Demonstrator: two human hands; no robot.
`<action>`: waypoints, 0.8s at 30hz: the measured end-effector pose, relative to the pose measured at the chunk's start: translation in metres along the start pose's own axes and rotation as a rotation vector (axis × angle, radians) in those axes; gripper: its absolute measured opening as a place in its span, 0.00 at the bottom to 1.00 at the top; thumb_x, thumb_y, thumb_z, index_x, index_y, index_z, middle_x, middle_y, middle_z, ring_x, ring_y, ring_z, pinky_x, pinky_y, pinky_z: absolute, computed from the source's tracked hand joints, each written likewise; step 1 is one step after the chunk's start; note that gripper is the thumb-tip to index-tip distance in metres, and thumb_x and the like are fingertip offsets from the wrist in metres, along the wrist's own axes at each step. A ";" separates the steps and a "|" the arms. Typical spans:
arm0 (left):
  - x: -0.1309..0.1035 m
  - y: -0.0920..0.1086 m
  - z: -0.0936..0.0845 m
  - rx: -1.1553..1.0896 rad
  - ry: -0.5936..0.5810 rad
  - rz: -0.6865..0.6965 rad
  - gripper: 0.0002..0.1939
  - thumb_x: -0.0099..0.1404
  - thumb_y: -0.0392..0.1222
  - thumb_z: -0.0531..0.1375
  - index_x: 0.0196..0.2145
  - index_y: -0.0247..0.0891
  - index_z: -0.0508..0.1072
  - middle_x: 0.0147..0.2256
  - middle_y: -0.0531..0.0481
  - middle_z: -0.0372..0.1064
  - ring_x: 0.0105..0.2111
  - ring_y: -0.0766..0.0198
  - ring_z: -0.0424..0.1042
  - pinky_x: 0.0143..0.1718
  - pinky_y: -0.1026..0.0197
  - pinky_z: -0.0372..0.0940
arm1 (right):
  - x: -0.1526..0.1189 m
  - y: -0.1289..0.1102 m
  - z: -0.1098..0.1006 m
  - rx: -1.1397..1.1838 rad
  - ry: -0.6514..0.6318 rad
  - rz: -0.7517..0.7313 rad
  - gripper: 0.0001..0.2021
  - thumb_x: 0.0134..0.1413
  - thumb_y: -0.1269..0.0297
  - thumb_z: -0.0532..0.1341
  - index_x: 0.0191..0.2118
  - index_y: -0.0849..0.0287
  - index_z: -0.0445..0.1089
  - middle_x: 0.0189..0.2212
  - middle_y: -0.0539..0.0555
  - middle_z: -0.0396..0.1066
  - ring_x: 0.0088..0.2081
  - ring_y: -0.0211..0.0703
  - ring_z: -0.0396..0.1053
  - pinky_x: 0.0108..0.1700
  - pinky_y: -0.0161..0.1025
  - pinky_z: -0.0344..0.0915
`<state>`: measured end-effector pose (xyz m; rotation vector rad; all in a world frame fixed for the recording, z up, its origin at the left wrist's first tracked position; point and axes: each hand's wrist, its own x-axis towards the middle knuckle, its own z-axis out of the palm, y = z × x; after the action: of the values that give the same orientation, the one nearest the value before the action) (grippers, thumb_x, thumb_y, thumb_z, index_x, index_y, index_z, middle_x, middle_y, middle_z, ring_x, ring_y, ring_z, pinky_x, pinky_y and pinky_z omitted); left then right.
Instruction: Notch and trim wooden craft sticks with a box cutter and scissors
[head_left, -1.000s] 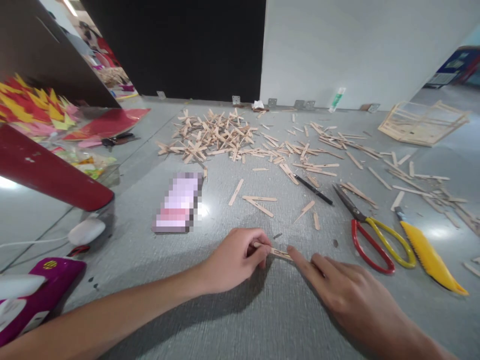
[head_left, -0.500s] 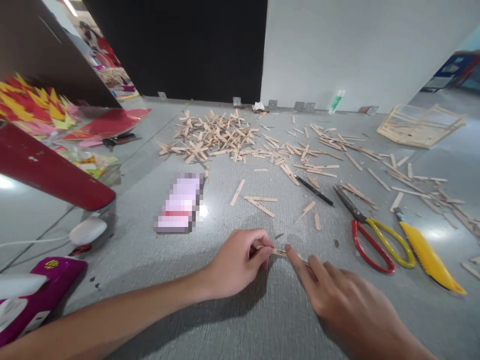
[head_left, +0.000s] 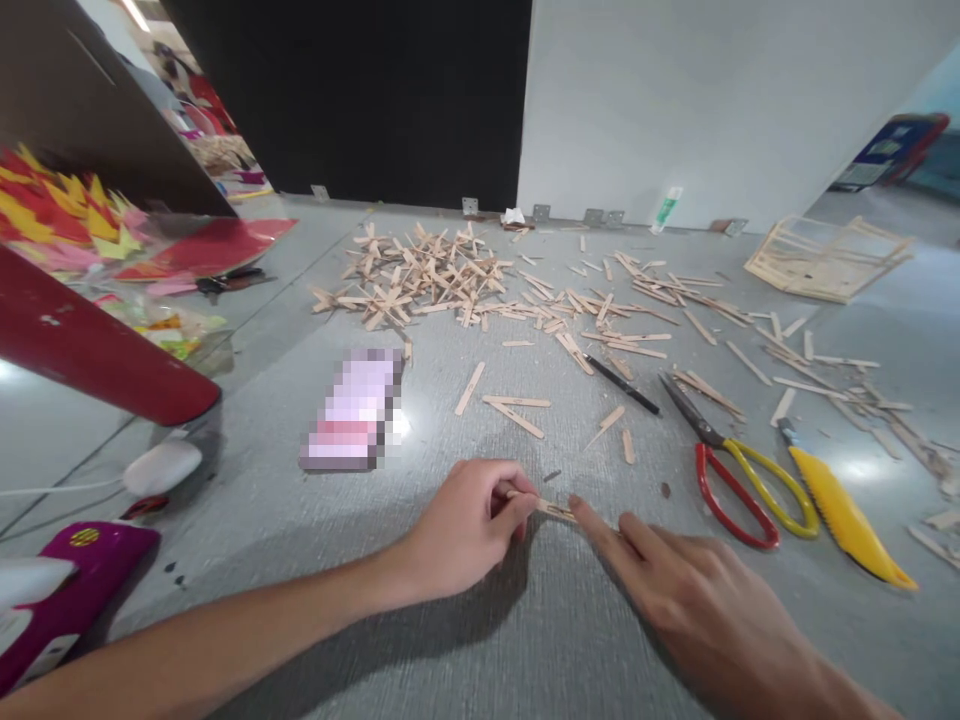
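Note:
My left hand is closed, pinching one end of a wooden craft stick between thumb and fingers, low over the floor. The stick has small dark marks on it. My right hand has its index fingertip against the stick's other end, with the remaining fingers bent behind it; its thumb is hidden. Just beyond the hands, two craft sticks form a V on the grey floor, and another stick lies to their left. Short broken pieces rest farther right.
Scissors with red and yellow handles, a yellow-handled saw-like cutter and a black pen-like tool lie right. A blurred-out phone is left. Behind are a pile of sticks and a stick frame. A red tube leans in.
The whole view has shifted slightly, with floor items appearing a little farther left. Both hands keep nearly the same pose on the craft stick.

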<state>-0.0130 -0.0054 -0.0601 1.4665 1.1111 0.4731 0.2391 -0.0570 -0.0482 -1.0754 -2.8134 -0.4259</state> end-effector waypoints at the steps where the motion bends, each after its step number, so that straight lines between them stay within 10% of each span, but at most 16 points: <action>1: 0.000 0.000 0.000 0.002 0.003 -0.005 0.13 0.78 0.45 0.57 0.34 0.38 0.72 0.24 0.56 0.70 0.18 0.70 0.67 0.22 0.67 0.59 | 0.000 -0.001 -0.001 -0.014 0.002 0.006 0.39 0.42 0.87 0.52 0.65 0.70 0.66 0.28 0.48 0.75 0.20 0.43 0.76 0.19 0.41 0.70; 12: 0.004 -0.002 0.001 -0.047 0.020 -0.125 0.11 0.73 0.43 0.58 0.31 0.41 0.67 0.23 0.57 0.69 0.14 0.69 0.65 0.11 0.70 0.56 | -0.010 -0.014 -0.027 -0.129 0.054 0.050 0.28 0.64 0.84 0.49 0.65 0.70 0.69 0.28 0.52 0.76 0.22 0.42 0.74 0.21 0.41 0.67; 24: 0.005 0.003 -0.009 -0.067 -0.095 -0.129 0.12 0.75 0.49 0.59 0.38 0.38 0.72 0.25 0.56 0.69 0.16 0.70 0.68 0.11 0.71 0.60 | 0.000 0.012 0.011 0.120 0.008 0.001 0.34 0.53 0.86 0.52 0.67 0.68 0.62 0.30 0.47 0.74 0.22 0.42 0.76 0.23 0.40 0.70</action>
<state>-0.0163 0.0040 -0.0564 1.3365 1.0965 0.3441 0.2466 -0.0452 -0.0563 -1.0479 -2.7907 -0.2576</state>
